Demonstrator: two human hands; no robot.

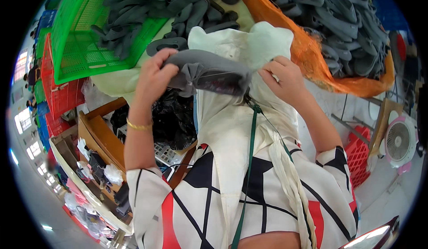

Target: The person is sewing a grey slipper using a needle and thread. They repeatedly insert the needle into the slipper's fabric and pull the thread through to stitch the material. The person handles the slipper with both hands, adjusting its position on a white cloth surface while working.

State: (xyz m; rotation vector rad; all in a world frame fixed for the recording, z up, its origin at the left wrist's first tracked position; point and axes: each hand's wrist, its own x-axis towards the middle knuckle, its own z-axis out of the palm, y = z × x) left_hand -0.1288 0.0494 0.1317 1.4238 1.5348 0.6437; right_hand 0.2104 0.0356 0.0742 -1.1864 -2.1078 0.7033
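Observation:
My left hand [156,74] is closed on the left end of a grey fabric shoe upper [209,66], thumb and fingers pinching its edge. The upper lies sideways above my lap, its dark inside partly turned toward me, and a thin light thread seems to run across it. Just off its right end, my right hand [283,77] is closed in a pinch; whatever is between those fingertips is too small to make out. Under the upper, a cream apron [223,119] covers my lap, with a dark green cord [252,159] hanging down it.
Ahead on the left, a green plastic crate [71,66] stands beside a heap of grey shoe uppers [151,8]. An orange sack [312,57] at the right holds several more. A wooden drawer table [102,133] is at my left, a white fan [399,139] at far right.

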